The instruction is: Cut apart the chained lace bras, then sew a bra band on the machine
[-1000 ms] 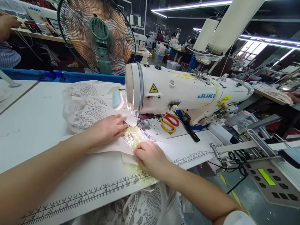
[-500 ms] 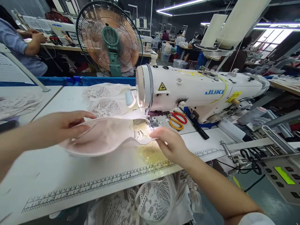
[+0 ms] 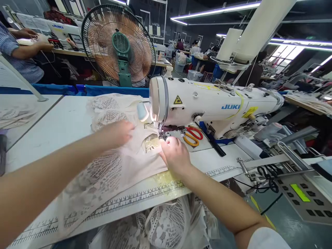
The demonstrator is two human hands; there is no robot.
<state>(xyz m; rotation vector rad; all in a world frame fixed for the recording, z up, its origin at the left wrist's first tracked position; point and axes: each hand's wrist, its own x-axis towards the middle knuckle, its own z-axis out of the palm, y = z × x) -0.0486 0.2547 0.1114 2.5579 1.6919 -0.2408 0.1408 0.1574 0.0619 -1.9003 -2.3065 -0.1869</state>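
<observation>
A pale pinkish-white lace garment piece (image 3: 97,178) spreads over the sewing table, its plain part running up to the presser foot of the white sewing machine (image 3: 207,105). My right hand (image 3: 176,154) is closed, thumb and fingers pinching the garment's edge just in front of the needle area. Over the garment, left of the needle, is my left hand (image 3: 118,133). Motion smears its fingers, so whether it grips the cloth is unclear. Behind it lie more white lace pieces (image 3: 105,102).
Scissors with red and orange handles (image 3: 193,135) lie right of the needle, beside a black-handled tool (image 3: 219,148). A ruler strip (image 3: 124,202) runs along the front edge. More lace pieces (image 3: 168,221) hang below it. A large fan (image 3: 120,45) stands behind; another person (image 3: 19,52) works at left.
The garment, earlier lifted in a curved loop between both hands, now lies spread with its lace part toward the front left. My left hand has moved right and is closer to the needle.
</observation>
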